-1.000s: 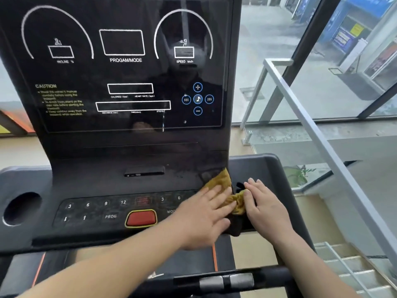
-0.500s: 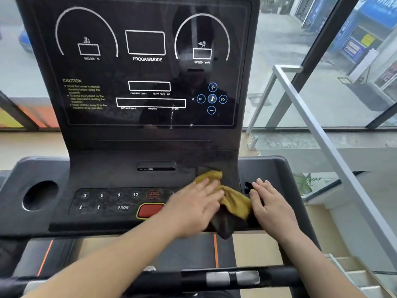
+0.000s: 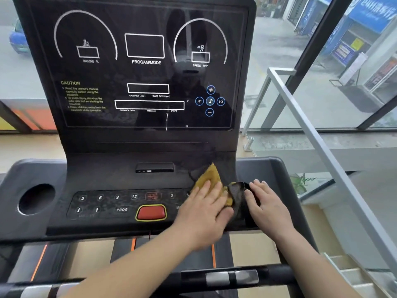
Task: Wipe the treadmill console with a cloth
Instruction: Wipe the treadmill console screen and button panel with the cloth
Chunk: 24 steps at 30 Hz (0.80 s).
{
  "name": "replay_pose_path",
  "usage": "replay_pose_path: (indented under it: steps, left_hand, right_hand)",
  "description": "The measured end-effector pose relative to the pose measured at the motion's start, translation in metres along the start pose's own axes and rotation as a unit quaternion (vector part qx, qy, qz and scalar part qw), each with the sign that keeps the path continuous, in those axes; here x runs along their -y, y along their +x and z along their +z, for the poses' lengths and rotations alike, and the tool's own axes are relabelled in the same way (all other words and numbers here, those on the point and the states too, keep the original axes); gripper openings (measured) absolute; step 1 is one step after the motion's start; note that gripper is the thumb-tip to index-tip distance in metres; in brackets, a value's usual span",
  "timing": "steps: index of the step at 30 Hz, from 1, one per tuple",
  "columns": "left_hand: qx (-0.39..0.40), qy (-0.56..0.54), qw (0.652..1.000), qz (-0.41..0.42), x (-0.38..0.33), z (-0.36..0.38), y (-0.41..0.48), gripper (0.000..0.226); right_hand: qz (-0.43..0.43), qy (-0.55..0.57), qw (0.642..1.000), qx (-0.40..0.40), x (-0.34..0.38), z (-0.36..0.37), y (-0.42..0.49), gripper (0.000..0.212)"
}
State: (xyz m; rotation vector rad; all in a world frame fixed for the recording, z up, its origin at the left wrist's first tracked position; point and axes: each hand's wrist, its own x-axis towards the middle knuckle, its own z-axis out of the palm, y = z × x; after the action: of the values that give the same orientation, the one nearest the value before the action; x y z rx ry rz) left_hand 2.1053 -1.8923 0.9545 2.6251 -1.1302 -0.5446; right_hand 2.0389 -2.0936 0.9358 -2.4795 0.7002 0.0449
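The black treadmill console [image 3: 120, 177] fills the view, with a tall display panel [image 3: 146, 67] above and a button strip with a red stop button [image 3: 151, 212] below. A yellow-and-dark cloth [image 3: 209, 178] lies on the right end of the button strip. My left hand [image 3: 204, 211] presses flat on the cloth with straight fingers. My right hand [image 3: 266, 205] rests flat on the console's right side, fingers straight, beside the cloth's dark folded edge.
A round cup holder [image 3: 36, 198] sits in the console's left wing. A black handlebar with silver sensors [image 3: 232, 277] crosses below my arms. A grey metal railing [image 3: 318, 134] and glass wall stand to the right, with stairs [image 3: 352, 274] below.
My left hand has slid the cloth slightly left over the buttons, and the cloth has flattened. My right hand has let go of the cloth edge and lies flat beside it. The view has shifted.
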Motion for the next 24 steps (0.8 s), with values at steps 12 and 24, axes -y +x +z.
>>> replay_pose_path:
  steps: [12,24]
  left_hand:
    - [0.020,0.023,0.998,0.047,-0.010,0.011,-0.005,0.074]
    - [0.024,0.046,0.994,0.099,0.014,0.007,-0.013,0.066]
  right_hand:
    - [-0.008,-0.003,1.000,0.002,-0.005,-0.002,0.002,0.047]
    - [0.017,0.077,0.997,-0.021,0.028,-0.001,-0.001,0.041]
